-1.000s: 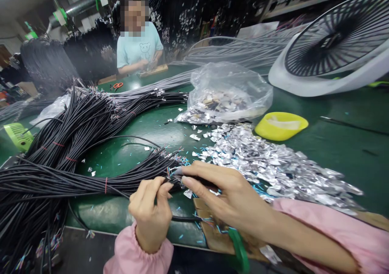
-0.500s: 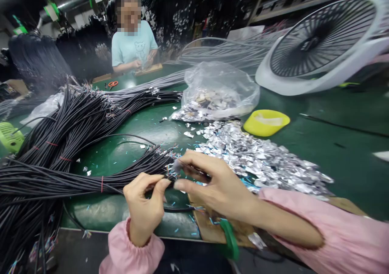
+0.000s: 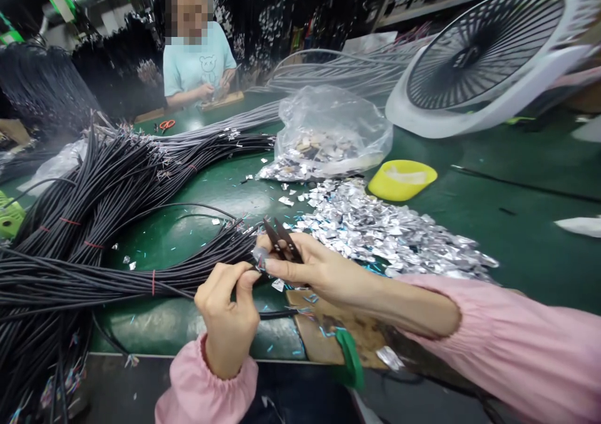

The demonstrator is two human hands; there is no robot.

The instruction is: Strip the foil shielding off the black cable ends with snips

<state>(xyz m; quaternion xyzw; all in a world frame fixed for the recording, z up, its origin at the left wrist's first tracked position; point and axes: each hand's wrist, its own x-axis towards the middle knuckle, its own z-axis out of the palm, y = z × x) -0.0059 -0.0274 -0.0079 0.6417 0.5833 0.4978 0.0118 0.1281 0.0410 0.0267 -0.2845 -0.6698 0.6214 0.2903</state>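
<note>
My left hand (image 3: 228,316) is closed in a pinch on the end of a black cable (image 3: 270,315) near the table's front edge. My right hand (image 3: 313,269) meets it from the right, fingers closed round small black snips (image 3: 280,240) whose blades point up and away. Both wrists wear pink sleeves. A large bundle of black cables (image 3: 94,248) tied with red bands spreads to the left, its stripped ends just beside my fingers. A brown board (image 3: 328,333) lies under my right wrist.
A heap of silver foil scraps (image 3: 385,230) covers the green table right of my hands. Behind it sit a clear plastic bag (image 3: 331,133) of scraps, a yellow dish (image 3: 401,180) and a white fan (image 3: 483,54). A person in a light blue shirt (image 3: 197,67) works at the far side.
My right hand has turned and lifted a little, so the snips' blades now show above my fingers. The view has shifted slightly right. My left hand keeps its pinch.
</note>
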